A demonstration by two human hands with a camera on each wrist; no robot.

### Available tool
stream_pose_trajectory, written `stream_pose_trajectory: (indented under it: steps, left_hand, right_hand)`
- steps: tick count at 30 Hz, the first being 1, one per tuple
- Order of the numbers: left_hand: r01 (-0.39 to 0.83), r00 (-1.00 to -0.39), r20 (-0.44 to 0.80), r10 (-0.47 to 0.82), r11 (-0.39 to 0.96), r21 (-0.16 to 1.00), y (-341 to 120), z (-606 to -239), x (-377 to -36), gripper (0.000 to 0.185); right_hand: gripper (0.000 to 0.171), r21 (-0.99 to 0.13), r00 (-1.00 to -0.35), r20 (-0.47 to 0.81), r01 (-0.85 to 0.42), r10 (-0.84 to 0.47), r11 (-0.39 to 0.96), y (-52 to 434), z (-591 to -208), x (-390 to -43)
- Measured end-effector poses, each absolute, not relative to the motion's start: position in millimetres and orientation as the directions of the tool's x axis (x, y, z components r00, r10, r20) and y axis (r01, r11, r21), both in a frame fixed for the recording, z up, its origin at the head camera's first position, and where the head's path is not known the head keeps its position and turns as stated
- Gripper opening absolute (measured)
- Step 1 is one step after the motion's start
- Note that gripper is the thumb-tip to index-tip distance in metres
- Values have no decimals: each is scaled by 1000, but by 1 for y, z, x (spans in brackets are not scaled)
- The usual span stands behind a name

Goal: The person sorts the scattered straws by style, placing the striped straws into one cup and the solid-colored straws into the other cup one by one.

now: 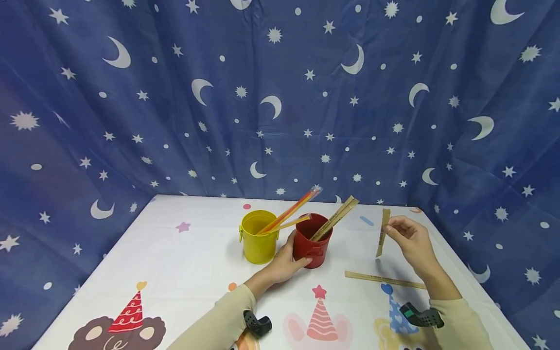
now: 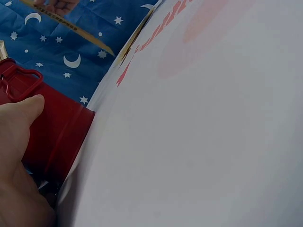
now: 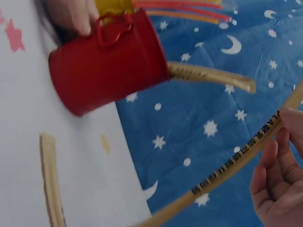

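The right hand [image 1: 413, 241] pinches a paper-wrapped straw [image 1: 382, 232] upright, right of the red bucket [image 1: 311, 241]; the left hand [image 1: 286, 263] wraps the bucket's front. Better to hold the bucket firm and tip the straw's lower end toward its mouth. The red bucket holds paper-wrapped straws [image 1: 334, 218]; the yellow bucket [image 1: 259, 236], just left, holds colored straws [image 1: 289, 212]. Another wrapped straw [image 1: 385, 279] lies on the counter [image 1: 183, 262].

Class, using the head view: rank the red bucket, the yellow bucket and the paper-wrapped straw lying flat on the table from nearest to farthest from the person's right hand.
1. Flat wrapped straw, just below the right hand.
2. Red bucket, to its left, gripped by the left hand.
3. Yellow bucket, farther left.
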State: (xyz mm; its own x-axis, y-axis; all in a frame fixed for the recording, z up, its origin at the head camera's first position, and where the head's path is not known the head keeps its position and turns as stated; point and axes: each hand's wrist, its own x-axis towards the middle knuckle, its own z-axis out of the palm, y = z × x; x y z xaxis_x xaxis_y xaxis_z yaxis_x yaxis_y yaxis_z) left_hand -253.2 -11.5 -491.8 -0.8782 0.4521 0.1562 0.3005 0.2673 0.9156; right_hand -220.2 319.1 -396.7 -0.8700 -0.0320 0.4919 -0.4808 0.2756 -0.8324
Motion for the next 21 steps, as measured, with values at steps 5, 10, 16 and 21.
stream_pose_trajectory:
  steps: [5,10,16,21]
  left_hand:
    - [279,-883,140,449,261,924,-12,-490,-254,89]
    - [268,-883,127,452,262,927,-12,-491,-254,89]
    - [276,-886,132,445,277,920,-13,-491,-255,89]
    - [275,-885,125,449,286,918,-12,-492,-252,91]
  right_hand:
    - [16,-869,-871,490,-491,-31,63,309,-382,-215]
    - [26,-843,-868,496,-482,3,-239,293,-360,-211]
    - [20,-693,-859,507,-455,71,-559,279,-340,-212]
    - [25,-618,-888,452,-383,88,-687,280,-344,-212]
